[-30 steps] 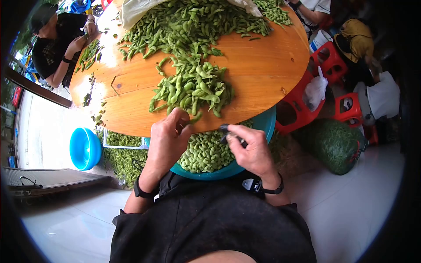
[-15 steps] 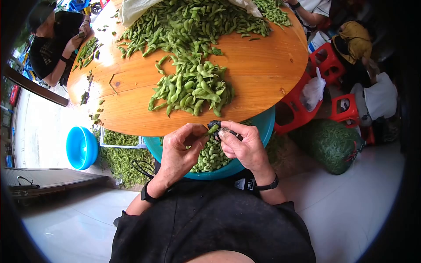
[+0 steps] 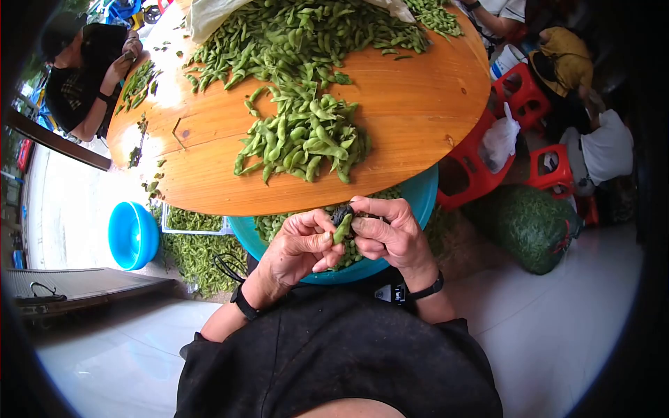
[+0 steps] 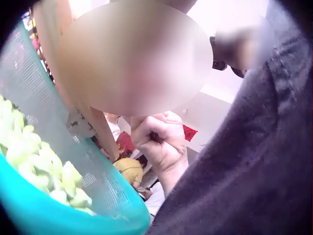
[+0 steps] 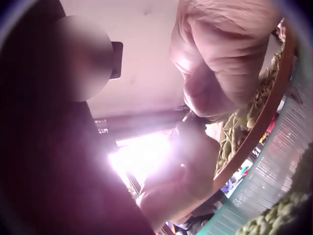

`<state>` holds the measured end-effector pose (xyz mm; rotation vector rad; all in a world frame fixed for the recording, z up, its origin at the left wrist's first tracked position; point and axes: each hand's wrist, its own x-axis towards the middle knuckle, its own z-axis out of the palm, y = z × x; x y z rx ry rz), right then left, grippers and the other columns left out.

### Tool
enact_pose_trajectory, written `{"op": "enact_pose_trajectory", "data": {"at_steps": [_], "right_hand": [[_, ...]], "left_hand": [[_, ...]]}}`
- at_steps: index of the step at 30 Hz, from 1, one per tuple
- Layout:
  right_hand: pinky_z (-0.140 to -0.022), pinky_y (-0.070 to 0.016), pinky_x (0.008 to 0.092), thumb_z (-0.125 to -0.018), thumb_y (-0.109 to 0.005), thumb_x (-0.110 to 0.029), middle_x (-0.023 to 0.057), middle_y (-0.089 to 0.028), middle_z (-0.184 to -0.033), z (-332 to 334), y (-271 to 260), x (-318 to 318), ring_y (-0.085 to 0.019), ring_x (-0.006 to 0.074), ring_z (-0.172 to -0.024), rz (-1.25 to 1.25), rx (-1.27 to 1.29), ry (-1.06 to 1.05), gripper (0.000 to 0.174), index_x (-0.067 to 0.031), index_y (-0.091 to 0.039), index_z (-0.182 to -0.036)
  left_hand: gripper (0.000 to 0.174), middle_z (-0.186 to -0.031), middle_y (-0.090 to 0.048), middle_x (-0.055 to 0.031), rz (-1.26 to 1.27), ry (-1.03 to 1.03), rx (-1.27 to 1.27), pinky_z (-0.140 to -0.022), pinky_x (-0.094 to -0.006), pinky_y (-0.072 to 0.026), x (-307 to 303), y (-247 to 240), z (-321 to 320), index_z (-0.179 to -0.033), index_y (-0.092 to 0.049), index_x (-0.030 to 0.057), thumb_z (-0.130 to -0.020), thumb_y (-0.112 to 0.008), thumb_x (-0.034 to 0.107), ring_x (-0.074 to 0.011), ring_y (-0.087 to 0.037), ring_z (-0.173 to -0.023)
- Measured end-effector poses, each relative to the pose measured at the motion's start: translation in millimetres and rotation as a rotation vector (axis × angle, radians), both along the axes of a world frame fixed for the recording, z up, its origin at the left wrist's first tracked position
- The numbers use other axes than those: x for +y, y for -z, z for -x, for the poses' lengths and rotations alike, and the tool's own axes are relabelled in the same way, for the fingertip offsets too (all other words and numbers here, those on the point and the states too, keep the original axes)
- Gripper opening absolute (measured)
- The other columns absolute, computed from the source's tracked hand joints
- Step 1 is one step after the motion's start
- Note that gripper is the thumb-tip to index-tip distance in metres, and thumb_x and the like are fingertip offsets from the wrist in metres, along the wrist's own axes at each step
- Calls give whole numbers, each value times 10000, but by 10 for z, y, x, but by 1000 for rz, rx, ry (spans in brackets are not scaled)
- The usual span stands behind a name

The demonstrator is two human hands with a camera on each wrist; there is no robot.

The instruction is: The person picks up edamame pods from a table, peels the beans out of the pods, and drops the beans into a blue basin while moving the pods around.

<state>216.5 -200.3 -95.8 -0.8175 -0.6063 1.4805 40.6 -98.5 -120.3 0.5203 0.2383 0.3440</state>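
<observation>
In the head view, a green pod (image 3: 342, 228) is pinched between the thumb and fingertips of my left hand (image 3: 298, 244). My right hand (image 3: 394, 233) curls round a small dark tool (image 3: 342, 214), whose end lies against the pod. Both hands are above a teal basket (image 3: 418, 198) of shelled green beans (image 3: 268, 224), just off the table's near edge. A pile of pods (image 3: 306, 139) lies on the wooden table (image 3: 411, 104). The left wrist view shows the basket (image 4: 112, 196) and beans (image 4: 44, 166); the right wrist view shows my right hand (image 5: 225, 54) close up.
A larger heap of pods (image 3: 300, 38) lies at the table's far side beside a pale cloth (image 3: 209, 19). Left stand a blue basin (image 3: 132, 235) and a white crate (image 3: 195, 221); right are red stools (image 3: 474, 171) and a full green sack (image 3: 526, 226). Other people sit around.
My left hand has drawn back from the pod pile to my right hand, a pod now in its fingers. Since half a second ago, both hands have lowered slightly and the pod has tilted more upright.
</observation>
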Motion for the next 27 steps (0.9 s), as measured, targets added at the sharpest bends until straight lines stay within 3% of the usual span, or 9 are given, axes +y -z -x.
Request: {"op": "enact_pose_trajectory", "data": {"at_steps": [2, 4, 6, 7, 10, 12, 15, 18, 27], "right_hand": [[-454, -339, 217, -942, -564, -21, -3, -477, -666, 43, -46, 2, -436, 43, -514, -30, -168, 89, 182, 87, -605, -1082], [-466, -380, 234, -927, -575, -12, 20, -516, -685, 77, -48, 11, -489, 65, -526, -56, -337, 181, 175, 90, -613, -1064], [-544, -464, 283, -885, -600, 2, 90, -606, -767, 105, -25, 26, -607, 142, -615, -93, -876, 291, 168, 82, -630, -1030], [-610, -499, 321, -851, -617, 5, 151, -640, -817, 136, -87, 18, -658, 230, -694, -55, -922, 278, 158, 61, -645, -997], [-614, -501, 336, -834, -620, 15, 161, -641, -824, 195, -94, 26, -657, 280, -712, -133, -1087, 314, 154, 61, -644, -979], [-587, -480, 318, -814, -621, 33, 150, -636, -819, 211, -80, 22, -633, 229, -659, -237, -1221, 379, 182, 69, -639, -992], [-590, -480, 326, -793, -624, 35, 151, -632, -800, 148, -105, 4, -633, 257, -669, -266, -1156, 302, 188, 72, -644, -976], [-593, -495, 344, -808, -631, 16, 164, -647, -798, 98, -77, 6, -649, 292, -681, -233, -1108, 235, 155, 58, -660, -955], [-594, -495, 336, -811, -629, 16, 168, -653, -791, 87, 24, 22, -651, 284, -674, -175, -1081, 220, 154, 70, -667, -950]], "left_hand": [[81, -795, -684, -118, -98, -19, 81, -511, -255, -459, 24, -16, -4, -951, -654, 15, -899, -669, 76, -158, -640, -640], [141, -844, -665, -85, -595, -186, 377, -564, -253, -496, 23, -172, -20, -1004, -647, -11, -908, -672, 89, -131, -616, -679], [226, -942, -633, -39, -1080, -423, 517, -624, -224, -508, -1, -227, -53, -1051, -635, -18, -878, -718, 103, -85, -574, -703], [226, -942, -633, -39, -1080, -423, 517, -624, -224, -508, -24, -262, -86, -1051, -635, -18, -878, -718, 103, -85, -574, -703], [267, -821, -615, -28, -1343, -486, 560, -501, -219, -429, -21, -264, -91, -993, -644, -9, -837, -770, 167, -65, -514, -563], [256, -748, -606, -25, -1188, -379, 606, -500, -218, -429, -35, -244, -91, -983, -642, -10, -847, -761, 171, -72, -510, -540], [202, -575, -584, -32, -867, -268, 545, -495, -228, -443, -80, -223, -122, -946, -639, -15, -889, -716, 163, -89, -544, -500], [154, -658, -646, -92, -1174, -253, 556, -490, -265, -477, -98, -252, -91, -971, -620, -24, -919, -666, 114, -119, -632, -548], [182, -763, -660, -187, -1423, -265, 533, -566, -358, -524, -112, -209, -88, -1070, -587, -51, -893, -603, -17, -304, -676, -647]]}}
